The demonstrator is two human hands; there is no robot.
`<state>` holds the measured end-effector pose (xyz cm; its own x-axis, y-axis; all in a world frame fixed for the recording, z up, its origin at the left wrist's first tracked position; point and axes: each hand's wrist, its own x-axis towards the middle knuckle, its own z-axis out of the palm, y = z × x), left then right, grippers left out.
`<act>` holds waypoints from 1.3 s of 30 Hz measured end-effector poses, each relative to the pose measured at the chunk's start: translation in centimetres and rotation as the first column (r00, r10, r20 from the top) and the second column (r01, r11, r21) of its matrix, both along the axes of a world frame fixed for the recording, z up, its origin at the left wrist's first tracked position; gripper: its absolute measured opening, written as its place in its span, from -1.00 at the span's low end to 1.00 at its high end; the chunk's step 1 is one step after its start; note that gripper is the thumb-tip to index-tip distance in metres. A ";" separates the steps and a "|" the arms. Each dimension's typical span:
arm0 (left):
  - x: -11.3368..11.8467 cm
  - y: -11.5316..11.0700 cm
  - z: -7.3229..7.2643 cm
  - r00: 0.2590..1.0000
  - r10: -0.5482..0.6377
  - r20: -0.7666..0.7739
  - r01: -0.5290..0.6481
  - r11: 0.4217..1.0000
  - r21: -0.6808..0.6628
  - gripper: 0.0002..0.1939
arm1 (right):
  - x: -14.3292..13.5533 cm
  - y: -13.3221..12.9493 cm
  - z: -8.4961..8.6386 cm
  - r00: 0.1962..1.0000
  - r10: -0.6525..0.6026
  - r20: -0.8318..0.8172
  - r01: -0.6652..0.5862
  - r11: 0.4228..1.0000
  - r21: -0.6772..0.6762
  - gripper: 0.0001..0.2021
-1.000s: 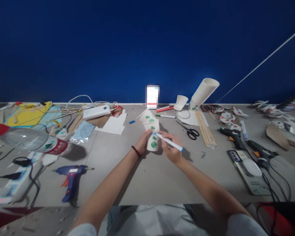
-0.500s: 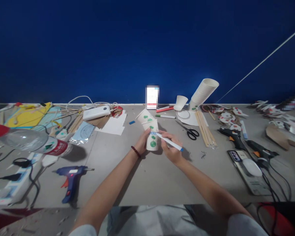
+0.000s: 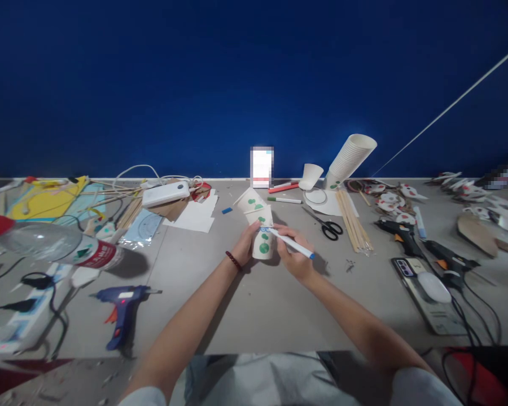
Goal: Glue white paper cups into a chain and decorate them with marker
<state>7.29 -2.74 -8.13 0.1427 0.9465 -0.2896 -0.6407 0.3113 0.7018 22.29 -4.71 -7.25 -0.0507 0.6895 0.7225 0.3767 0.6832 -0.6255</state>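
Observation:
My left hand point(image 3: 246, 245) is closed around the left side of a white paper cup point(image 3: 262, 249) with green printed dots. Blue marks show near the top of this cup. More paper cup pieces point(image 3: 254, 206) with the same green print sit joined or stacked behind it; how they are attached I cannot tell. Between the fingers of my right hand point(image 3: 294, 256) is a white marker point(image 3: 296, 245) with a blue end, its tip at the blue marks. A small blue marker cap point(image 3: 227, 211) lies to the left of the cups.
Scissors point(image 3: 328, 225), wooden sticks point(image 3: 352, 220) and a leaning stack of cups point(image 3: 350, 160) are on the right, with black glue guns point(image 3: 400, 234) and a phone point(image 3: 427, 304) beyond. A blue glue gun point(image 3: 122, 310) and a bottle point(image 3: 55, 242) lie on the left. A lit phone screen point(image 3: 262, 167) stands behind.
The marker and my right hand have shifted very slightly at the blue marks. Otherwise both hands and the cups keep their places.

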 end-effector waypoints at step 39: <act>0.0 0.1 0.0 0.998 0.030 0.049 -0.027 0.998 -0.062 -0.68 | 0.1 -0.1 -0.3 1.000 0.020 -0.011 -0.021 0.999 -0.047 -0.93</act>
<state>7.31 -2.61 -8.17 0.1317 0.9311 -0.3401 -0.6837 0.3337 0.6490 22.41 -4.82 -7.58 -0.0579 0.7219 0.6896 0.3560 0.6603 -0.6613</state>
